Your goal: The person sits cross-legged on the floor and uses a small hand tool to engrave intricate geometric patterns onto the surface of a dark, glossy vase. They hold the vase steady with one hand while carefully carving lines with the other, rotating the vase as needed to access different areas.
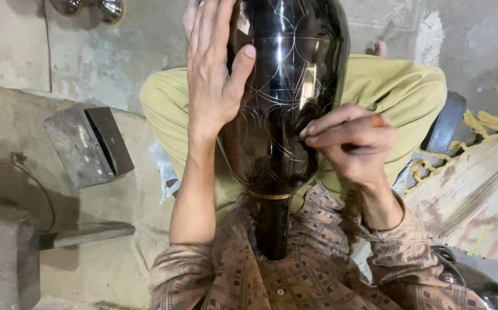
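I see the glossy black vase [286,97] lying lengthwise over the lap, its narrow neck pointing toward the chest and its bulb pointing away. My left hand [211,74] lies flat and spread on its side, thumb pressed on. My right hand [352,140] pinches a small tool I can't make out against the fine scratched lines.

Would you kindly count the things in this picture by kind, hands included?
Hands: 2, left hand flat on the black vase, right hand pinched at its scratched lines.
Black vases: 1
Grey metal blocks: 1
Shiny metal vessels: 2, one top left, one bottom right.
Fringed mats: 1
Total: 7
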